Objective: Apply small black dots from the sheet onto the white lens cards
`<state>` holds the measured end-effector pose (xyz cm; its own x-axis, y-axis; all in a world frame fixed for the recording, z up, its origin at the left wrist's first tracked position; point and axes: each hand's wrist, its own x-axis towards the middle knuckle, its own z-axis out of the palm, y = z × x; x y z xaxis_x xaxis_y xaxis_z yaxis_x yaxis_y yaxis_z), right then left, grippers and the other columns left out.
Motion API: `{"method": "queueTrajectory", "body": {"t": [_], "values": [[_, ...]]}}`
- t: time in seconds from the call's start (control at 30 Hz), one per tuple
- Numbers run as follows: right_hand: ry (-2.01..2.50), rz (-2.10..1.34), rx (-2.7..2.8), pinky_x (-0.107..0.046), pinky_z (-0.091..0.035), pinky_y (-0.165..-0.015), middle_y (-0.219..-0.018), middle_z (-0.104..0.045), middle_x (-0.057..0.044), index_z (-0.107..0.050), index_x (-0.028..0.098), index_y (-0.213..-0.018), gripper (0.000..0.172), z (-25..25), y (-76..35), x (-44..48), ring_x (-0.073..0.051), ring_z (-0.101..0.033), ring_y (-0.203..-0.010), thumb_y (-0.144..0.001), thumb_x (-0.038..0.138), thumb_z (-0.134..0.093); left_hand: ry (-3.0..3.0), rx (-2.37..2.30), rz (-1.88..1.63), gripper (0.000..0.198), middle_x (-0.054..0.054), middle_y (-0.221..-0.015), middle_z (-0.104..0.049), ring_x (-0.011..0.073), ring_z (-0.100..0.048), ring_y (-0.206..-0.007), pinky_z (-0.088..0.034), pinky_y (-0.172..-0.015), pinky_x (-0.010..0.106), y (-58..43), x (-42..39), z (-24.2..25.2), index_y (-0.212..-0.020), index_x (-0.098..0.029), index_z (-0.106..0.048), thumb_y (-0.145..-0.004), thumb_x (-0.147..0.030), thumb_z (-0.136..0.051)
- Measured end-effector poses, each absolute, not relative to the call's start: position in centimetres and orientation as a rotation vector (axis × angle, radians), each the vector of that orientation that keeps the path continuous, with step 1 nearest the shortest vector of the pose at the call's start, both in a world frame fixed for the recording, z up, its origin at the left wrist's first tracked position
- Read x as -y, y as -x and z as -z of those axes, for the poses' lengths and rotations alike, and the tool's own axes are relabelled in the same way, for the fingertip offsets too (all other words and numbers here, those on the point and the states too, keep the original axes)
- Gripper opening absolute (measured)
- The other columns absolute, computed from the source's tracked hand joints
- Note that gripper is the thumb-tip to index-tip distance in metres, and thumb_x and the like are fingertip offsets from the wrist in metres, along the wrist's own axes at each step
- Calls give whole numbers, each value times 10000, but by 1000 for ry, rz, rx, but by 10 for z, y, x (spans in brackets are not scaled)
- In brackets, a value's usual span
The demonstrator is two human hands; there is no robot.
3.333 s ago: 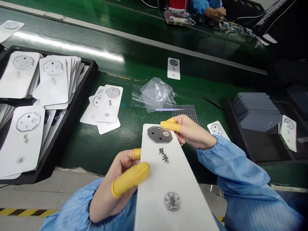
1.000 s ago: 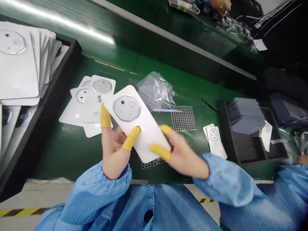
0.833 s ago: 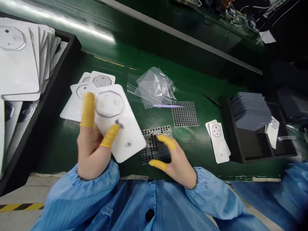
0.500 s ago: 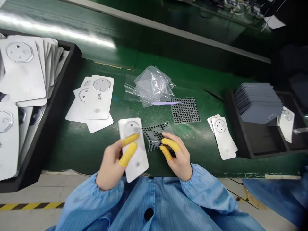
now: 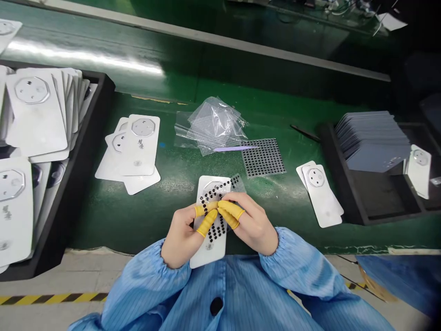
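A clear sheet of small black rubber dots (image 5: 215,233) is bent between my hands, over a white rectangular panel (image 5: 206,259) with an octagonal ring near its top. My left hand (image 5: 182,234), with yellow finger cots on thumb and forefinger, pinches the sheet from the left. From the right, my right hand (image 5: 253,225), also in yellow finger cots, pinches it too, the fingertips of both hands meeting. What lies exactly between the fingertips is hidden. The panel rests under the sheet, reaching to the table's front edge.
Beyond my hands lie a second dotted sheet (image 5: 265,161), lilac tweezers (image 5: 230,149) and clear plastic bags (image 5: 217,122). White panels (image 5: 141,154) are stacked left, beside a black tray (image 5: 86,151) of panels. On the right are two panels (image 5: 320,197) and a black tray (image 5: 382,218) holding grey sheets (image 5: 375,142).
My left hand has let go of the white panel and moved right to the dotted sheet. The sheet, in my right hand, has come left over the panel.
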<state>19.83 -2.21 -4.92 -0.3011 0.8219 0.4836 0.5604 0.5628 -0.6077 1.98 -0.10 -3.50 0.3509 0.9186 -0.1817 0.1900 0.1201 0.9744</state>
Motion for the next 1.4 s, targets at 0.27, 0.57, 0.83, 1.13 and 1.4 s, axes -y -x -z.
{"method": "queueTrajectory", "body": {"t": [0.27,0.57,0.83,1.13,1.4], "values": [[1252,-611,1715,-293,-555,-775,-946,-626,-86,-592,160,-975,127,73,-193,17,-154,-624,-884,-898,92,-517,-1703,-1128,-530,209,87,-886,-763,238,-723,-806,-579,-763,334,-14,-16,45,-940,-178,-773,-815,-226,-612],[1249,-414,1647,-312,-560,-724,-941,-646,-68,-643,199,-1022,246,60,-199,13,-158,-635,-842,-843,36,-601,-1075,-1447,-999,949,16,-878,-752,151,-653,-511,-520,-429,218,13,-5,8,-1538,-324,-44,-832,-266,-674],[1231,-271,1850,-412,-540,-971,-1024,-713,-64,-613,189,-1127,311,18,-182,21,-183,-655,-969,-856,41,-574,-1143,-1095,-944,538,41,-1116,-737,223,-743,-864,-622,-647,240,-23,22,8,-1320,-315,-543,-824,-152,-671],[1188,-161,2061,-546,-546,-937,-1309,-573,-242,-568,103,-1223,338,20,-190,32,-329,-512,-1278,-915,224,-498,-1202,-1080,-1004,556,36,-1274,-666,232,-701,-1034,-622,-776,268,-27,20,6,-1351,-332,-511,-851,-116,-623],[1253,-148,2089,-552,-533,-947,-1286,-598,-223,-592,140,-1169,278,19,-191,30,-311,-539,-1246,-927,224,-484,-1259,-1112,-955,570,36,-1198,-706,236,-730,-933,-623,-713,267,-28,21,10,-1345,-311,-523,-821,-126,-650]]}}
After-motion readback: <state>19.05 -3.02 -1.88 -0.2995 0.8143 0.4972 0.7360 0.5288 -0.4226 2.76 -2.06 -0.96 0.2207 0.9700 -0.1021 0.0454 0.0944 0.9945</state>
